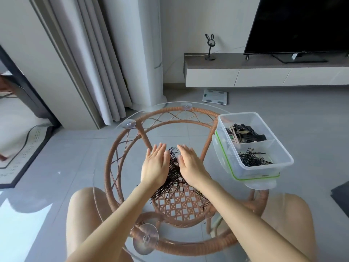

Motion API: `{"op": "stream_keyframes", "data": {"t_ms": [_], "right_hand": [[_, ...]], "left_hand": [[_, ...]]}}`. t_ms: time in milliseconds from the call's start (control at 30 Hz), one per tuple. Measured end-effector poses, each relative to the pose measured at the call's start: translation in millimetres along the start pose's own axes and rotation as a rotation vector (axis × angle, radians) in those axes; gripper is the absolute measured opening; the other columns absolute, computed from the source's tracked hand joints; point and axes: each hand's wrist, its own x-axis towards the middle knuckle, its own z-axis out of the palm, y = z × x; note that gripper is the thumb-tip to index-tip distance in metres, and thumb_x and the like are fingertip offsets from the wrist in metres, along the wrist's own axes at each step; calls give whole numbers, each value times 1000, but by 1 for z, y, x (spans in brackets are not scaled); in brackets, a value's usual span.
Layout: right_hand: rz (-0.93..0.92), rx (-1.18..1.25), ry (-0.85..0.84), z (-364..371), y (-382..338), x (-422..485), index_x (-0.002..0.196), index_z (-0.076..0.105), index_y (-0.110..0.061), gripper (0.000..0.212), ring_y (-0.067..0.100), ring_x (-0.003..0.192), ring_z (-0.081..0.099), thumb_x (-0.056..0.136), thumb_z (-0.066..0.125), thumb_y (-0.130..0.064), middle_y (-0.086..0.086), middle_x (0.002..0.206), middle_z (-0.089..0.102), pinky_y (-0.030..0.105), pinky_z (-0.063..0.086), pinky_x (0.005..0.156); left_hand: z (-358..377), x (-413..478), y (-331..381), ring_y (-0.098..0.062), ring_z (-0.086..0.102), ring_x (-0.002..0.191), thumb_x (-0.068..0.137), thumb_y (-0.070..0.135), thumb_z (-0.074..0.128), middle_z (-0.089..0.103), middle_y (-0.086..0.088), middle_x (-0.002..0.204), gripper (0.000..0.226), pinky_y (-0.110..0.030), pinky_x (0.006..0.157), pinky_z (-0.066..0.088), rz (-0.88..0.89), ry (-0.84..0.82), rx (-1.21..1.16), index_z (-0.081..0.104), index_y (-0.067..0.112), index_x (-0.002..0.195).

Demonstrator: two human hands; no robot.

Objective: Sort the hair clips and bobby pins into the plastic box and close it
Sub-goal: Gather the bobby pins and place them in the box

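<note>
A heap of black bobby pins lies on the round glass tabletop. My left hand and my right hand rest flat on either side of the heap, fingers straight, touching the pins and holding none. To the right stands a clear plastic box with two compartments. Its far compartment holds hair clips, its near one holds bobby pins. The box sits on its green-rimmed lid.
The glass top rests on a wicker frame with suction cups. My knees show below the table on both sides. Beyond are a curtain, a TV bench with a television, and a bathroom scale on the floor.
</note>
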Motion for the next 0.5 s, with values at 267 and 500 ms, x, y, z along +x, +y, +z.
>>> {"op": "stream_keyframes", "data": {"t_ms": [267, 500], "right_hand": [[-54, 267, -84, -28, 1, -56, 139, 37, -17, 40, 6, 130, 39, 99, 33, -21, -2, 140, 46, 21, 30, 109], [-45, 77, 111, -41, 35, -108, 130, 48, -10, 35, 9, 135, 31, 97, 38, -15, 2, 140, 45, 22, 22, 112]], "left_hand": [[-6, -7, 18, -17, 48, 127, 98, 34, 32, 58, -1, 131, 40, -24, 99, 35, -53, -28, -440, 54, 19, 127], [-32, -32, -21, -20, 21, 143, 96, 48, 18, 38, -2, 148, 52, -43, 119, 1, 23, -9, 106, 46, 26, 134]]}}
